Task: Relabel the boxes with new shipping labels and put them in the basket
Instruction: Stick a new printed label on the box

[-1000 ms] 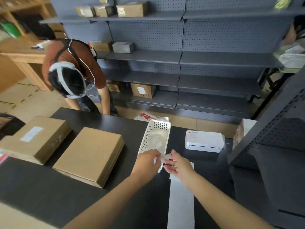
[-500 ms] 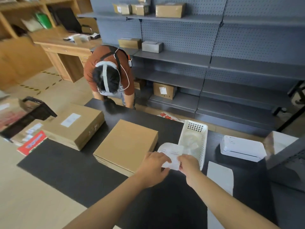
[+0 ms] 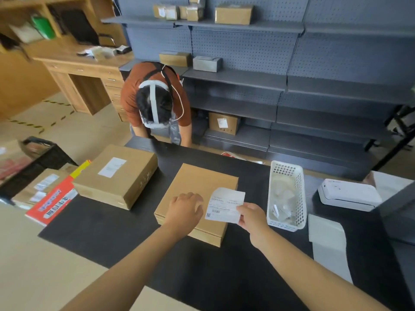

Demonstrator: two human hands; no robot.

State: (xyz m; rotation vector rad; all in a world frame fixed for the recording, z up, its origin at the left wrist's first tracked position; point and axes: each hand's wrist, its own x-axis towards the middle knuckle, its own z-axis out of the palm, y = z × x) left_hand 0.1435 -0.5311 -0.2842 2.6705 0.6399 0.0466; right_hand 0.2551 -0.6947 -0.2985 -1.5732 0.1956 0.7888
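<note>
Hidden or unclear: the print on the shipping label [image 3: 225,206] was too small to read; the left hand's [image 3: 185,209] fingertips were out of sight past its knuckles; the contents of the white mesh basket [image 3: 299,194] were a pale blur.
Cut off: the black crate [image 3: 48,154] and the stack of parcels [image 3: 43,187] at the left edge of the frame ran out of view; a red printed mailer [image 3: 52,203] lay on that stack.
Left hand: rested palm down on the plain cardboard box [image 3: 197,187] at frame centre, fingers loosely bent, gripping nothing.
Right hand: the right hand [image 3: 252,217] pinched the label's lower right corner between thumb and fingers.
Label: held over the right part of the plain box's top, printed side up (whether it touched the cardboard, I cannot tell).
Second box: a labelled cardboard box [image 3: 116,176] sat left of centre, apart from the plain one.
Edges: the plain box's near corner sat well in from the black mat's [image 3: 125,239] near edge; the basket stood just right of it with a narrow dark gap between.
Open room: bare mat lay below both forearms.
Right side: a white label printer [image 3: 349,194], and a strip of white backing paper [image 3: 330,248] running toward the lower right.
Background: a person [image 3: 155,97] bent over beyond the table, before grey shelving [image 3: 247,77].
</note>
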